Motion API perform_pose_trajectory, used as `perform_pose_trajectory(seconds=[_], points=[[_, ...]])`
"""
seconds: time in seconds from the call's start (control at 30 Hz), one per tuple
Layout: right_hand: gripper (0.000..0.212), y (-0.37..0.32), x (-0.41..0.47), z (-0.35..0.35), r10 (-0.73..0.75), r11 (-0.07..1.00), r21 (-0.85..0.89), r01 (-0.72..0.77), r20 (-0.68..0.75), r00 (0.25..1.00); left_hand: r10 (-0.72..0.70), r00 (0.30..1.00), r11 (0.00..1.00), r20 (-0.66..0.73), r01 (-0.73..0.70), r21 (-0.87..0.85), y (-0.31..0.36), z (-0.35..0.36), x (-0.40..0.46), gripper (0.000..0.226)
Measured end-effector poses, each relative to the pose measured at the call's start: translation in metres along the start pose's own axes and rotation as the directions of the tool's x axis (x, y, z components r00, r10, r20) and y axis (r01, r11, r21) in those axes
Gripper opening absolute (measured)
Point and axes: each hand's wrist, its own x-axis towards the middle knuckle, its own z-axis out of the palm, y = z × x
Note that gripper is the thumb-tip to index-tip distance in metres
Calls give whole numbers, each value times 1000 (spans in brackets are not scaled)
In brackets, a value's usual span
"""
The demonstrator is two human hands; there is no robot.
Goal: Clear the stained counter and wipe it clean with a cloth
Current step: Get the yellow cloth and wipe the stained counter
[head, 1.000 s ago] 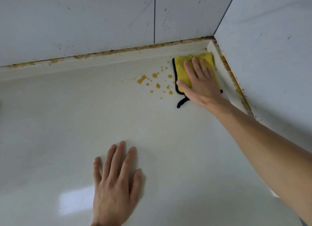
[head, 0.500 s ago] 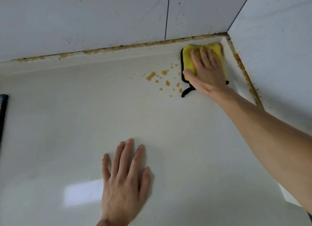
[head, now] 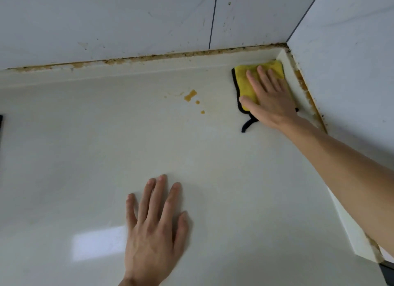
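Observation:
A folded yellow cloth (head: 247, 81) with black trim lies in the far right corner of the cream counter (head: 234, 179). My right hand (head: 268, 100) presses flat on top of it, fingers spread toward the back wall, covering most of the cloth. A black loop of the cloth sticks out below the hand. Orange-brown stains (head: 190, 95) sit on the counter to the left of the cloth, a larger blot and a few small drops. My left hand (head: 153, 232) rests palm down on the near part of the counter, holding nothing.
White tiled walls (head: 106, 23) close the counter at the back and on the right, with brown grime along the back seam (head: 149, 57) and the right seam (head: 309, 98). A dark object's edge (head: 1, 125) shows at the far left.
Several small drops close to the cloth's left edge are gone; only the larger blot and a few drops remain. The cloth and right hand stay in the corner. The view has shifted left.

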Motion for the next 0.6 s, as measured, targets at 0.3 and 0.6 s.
perform_pose_trajectory(seconds=[0.3, 0.6], points=[[77, -89, -38, 20, -356, 934, -30, 356, 8, 934, -1, 998, 1000, 59, 1, 2, 2, -10, 2, 60], [74, -131, 1, 18, -164, 986, 1, 164, -28, 986, -28, 994, 999, 104, 30, -14, 8, -18, 3, 57]])
